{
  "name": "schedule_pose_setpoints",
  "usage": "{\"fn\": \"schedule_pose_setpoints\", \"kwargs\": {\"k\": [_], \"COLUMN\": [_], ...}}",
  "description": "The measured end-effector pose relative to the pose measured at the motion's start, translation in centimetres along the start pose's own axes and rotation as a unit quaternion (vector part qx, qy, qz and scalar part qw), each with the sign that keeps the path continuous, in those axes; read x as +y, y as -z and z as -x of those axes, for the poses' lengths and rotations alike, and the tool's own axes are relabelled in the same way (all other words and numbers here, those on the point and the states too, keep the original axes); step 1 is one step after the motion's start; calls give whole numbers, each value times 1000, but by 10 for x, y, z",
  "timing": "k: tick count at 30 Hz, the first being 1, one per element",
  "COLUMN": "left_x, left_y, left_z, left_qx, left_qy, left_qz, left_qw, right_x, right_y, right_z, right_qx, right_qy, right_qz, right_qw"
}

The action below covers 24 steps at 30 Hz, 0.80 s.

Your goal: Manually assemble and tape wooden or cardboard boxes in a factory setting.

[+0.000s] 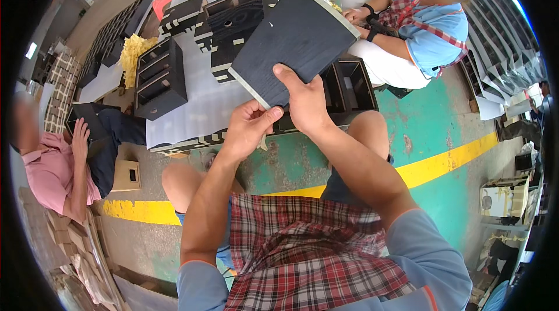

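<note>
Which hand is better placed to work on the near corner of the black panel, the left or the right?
Probably the left hand: its fingers pinch at the near corner of the black panel. The right hand grips the panel's lower edge and carries it, so it seems busy.

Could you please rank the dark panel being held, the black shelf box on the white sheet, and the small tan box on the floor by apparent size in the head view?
1. dark panel, though it is nearest the camera
2. black shelf box
3. small tan box
</note>
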<state>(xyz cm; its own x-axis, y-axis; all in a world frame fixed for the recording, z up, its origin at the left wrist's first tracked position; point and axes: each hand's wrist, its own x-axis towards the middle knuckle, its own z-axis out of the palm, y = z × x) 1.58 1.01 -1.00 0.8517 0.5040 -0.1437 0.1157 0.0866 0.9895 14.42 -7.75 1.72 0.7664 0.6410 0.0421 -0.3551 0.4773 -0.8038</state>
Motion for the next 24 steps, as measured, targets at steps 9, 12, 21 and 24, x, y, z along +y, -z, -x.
{"fn": "schedule_pose_setpoints", "kwargs": {"k": [9,12,21,24], "left_x": [8,6,10,3], "left_y": [-6,-7,-3,-9], "left_z": [5,5,0,0], "left_qx": [-2,2,-6,27], "left_qy": [-17,-14,28,-9], "left_qz": [-1,-41,-52,-53], "left_qw": [1000,999,998,998], "right_x": [0,-3,-2,1], "right_y": [4,7,6,2], "right_z": [-4,-6,-4,-1], "right_qx": [0,-19,1,2], "right_qy": [-34,-49,-38,-49], "right_qz": [-76,-76,-62,-77], "right_qw": [997,996,997,996]}}
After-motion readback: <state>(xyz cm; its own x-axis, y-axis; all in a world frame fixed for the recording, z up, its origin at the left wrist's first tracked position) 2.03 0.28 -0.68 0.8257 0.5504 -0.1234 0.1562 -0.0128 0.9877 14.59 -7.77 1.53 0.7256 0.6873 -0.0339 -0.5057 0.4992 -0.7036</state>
